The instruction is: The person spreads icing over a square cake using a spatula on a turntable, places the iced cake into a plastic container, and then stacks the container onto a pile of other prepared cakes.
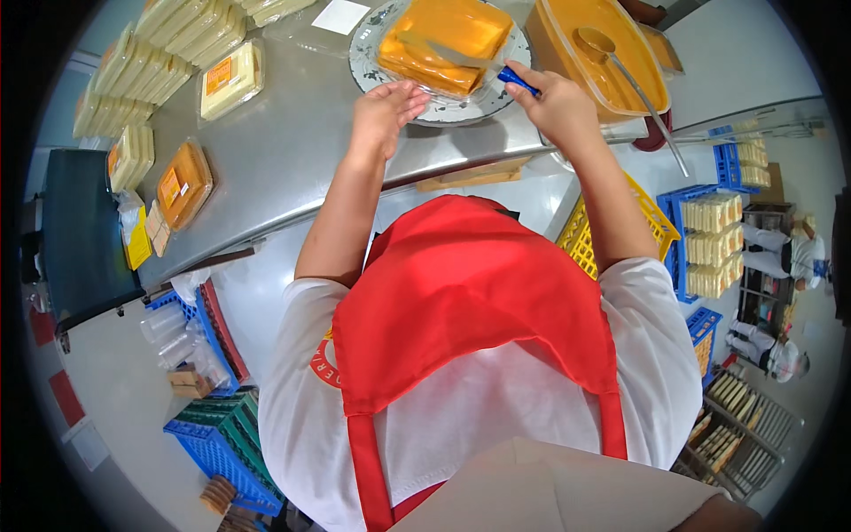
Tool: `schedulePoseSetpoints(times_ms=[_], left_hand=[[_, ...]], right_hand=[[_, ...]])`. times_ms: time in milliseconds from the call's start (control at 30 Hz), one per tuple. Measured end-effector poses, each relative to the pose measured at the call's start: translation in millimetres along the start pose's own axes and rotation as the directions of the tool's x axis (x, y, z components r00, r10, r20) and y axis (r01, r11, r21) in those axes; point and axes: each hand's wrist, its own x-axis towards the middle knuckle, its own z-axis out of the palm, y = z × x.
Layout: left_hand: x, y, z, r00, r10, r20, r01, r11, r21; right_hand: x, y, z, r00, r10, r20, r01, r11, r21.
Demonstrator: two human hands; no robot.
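A rectangular cake coated in orange glaze [452, 40] lies in a clear plastic tray on a worn round metal turntable [455, 118]. My right hand [562, 106] grips the blue handle of a metal spatula [459, 56], whose blade lies over the glazed top. At the tray's near left corner is my left hand [392, 110], its fingers bent; whether they touch the tray I cannot tell. Right of the turntable stands a plastic tub of orange glaze [625, 83], with a metal ladle [638, 83] resting in it and its handle jutting over the near rim.
Stacked packaged pale cakes [139, 73] fill the steel table's [286, 146] left end, near a single pale pack [229, 80] and an orange one [185, 186]. A yellow crate [648, 216] stands below at right. Blue crates [675, 226] and two people are farther off.
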Motion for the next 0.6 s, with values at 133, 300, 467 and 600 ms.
schedulePoseSetpoints(times_ms=[133,300,467,600], left_hand=[[-5,-2,1,1.000,0.005,0.029,-0.004,1.000,-0.015],[-4,-7,-1,0.999,0.020,0.039,-0.019,0.999,-0.044],[-5,-6,-1,0.999,0.031,0.022,-0.029,0.998,-0.060],[-5,-7,-4,0.999,0.027,0.041,-0.024,0.998,-0.059]], right_hand=[[14,-3,-3,0.998,0.020,-0.065,-0.035,0.969,-0.244],[14,-12,1,0.997,-0.058,-0.042,0.050,0.986,-0.161],[14,-19,-1,0.996,-0.075,-0.051,0.062,0.974,-0.219],[18,-11,4,0.995,-0.057,-0.082,0.037,0.973,-0.227]])
